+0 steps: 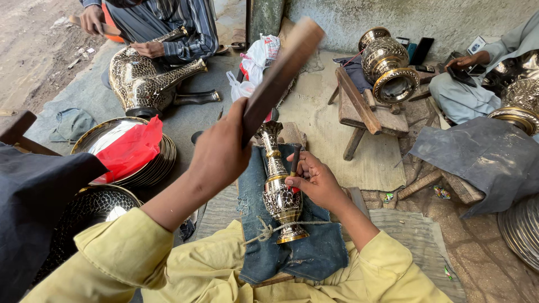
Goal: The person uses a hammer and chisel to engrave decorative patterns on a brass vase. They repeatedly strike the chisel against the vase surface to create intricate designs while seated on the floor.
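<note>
The brass vase (279, 185) is being steadied on the denim pad's (314, 252) centre. A chisel (295, 163) is being gripped upright by the right hand (314, 179); a wooden mallet (281, 76) is being clenched, raised, by the left hand (219, 151). Strikes should be landing squarely.

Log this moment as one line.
left hand: grips raised wooden bat | right hand: holds chisel on brass vase | vase: tied on denim
</note>
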